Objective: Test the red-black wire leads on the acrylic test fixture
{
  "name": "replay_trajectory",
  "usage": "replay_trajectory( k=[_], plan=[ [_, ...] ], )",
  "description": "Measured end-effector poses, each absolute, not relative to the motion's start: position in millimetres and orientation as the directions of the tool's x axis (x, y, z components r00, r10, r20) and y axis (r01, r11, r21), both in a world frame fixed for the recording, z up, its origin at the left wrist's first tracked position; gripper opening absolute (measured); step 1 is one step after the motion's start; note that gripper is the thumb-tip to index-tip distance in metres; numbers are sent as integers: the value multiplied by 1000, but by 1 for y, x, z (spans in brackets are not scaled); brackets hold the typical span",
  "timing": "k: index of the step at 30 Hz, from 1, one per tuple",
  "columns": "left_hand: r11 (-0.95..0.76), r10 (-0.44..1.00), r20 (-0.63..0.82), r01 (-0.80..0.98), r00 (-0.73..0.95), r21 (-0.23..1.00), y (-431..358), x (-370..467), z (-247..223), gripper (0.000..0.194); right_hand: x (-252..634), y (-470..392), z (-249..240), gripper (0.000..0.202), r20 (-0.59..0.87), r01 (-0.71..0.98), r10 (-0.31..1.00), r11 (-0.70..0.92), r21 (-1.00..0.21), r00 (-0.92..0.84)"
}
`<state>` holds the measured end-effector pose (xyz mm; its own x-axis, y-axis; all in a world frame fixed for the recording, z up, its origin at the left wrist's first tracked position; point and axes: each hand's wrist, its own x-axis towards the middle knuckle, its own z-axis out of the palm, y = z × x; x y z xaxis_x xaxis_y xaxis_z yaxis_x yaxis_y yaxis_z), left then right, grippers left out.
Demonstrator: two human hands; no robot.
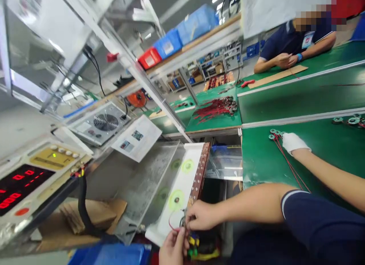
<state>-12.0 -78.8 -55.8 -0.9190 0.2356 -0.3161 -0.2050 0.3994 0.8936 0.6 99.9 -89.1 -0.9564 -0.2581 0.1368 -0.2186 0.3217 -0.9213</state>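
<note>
Left hand [173, 246] pinches the wire [170, 221], apparently to steady it beside the strip [199, 175]; right hand [203, 215] curls alongside, its hold cannot be told.

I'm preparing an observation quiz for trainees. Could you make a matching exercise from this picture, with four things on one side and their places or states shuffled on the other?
Things
1. Thin red wire
2. White glove
3. Red bin
4. Display panel

Places or states
A. Beside a blue bin, up on the shelf
B. Lit with red digits
C. At the fingertips of the left hand
D. Next to small round parts on the green bench

Right pairs: 1-C, 2-D, 3-A, 4-B
</note>
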Motion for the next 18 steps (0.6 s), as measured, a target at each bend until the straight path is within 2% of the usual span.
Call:
replay_trajectory(
  k=[2, 4, 8, 12, 15, 18],
  plan=[
    [499, 215, -300, -160, -930, 852, -79, -6, -48, 79, 1, 106, -86, 13, 181, -302, -331, 364, -881, -926],
    [515, 194, -286, -151, -938, 844, -80, -4, -47, 82, -3, 114, -84, 13, 204, -348, -356, 405, -846, -912],
    [521, 187, -272, -139, -944, 842, -88, 0, -59, 70, -19, 132, -85, 15, 194, -281, -223, 487, -827, -955],
    [657, 250, -105, 89, -963, 748, -96, 4, -67, 48, -34, 144, -90, 17, 132, -163, -95, 577, -800, -987],
    [685, 313, -13, 217, -950, 696, -96, 5, -64, 39, -39, 147, -94, 17, 130, -150, -77, 601, -785, -988],
    [690, 319, 2, 234, -948, 685, -91, 7, -59, 37, -39, 146, -97, 15, 156, -184, -99, 595, -783, -983]
  ],
)
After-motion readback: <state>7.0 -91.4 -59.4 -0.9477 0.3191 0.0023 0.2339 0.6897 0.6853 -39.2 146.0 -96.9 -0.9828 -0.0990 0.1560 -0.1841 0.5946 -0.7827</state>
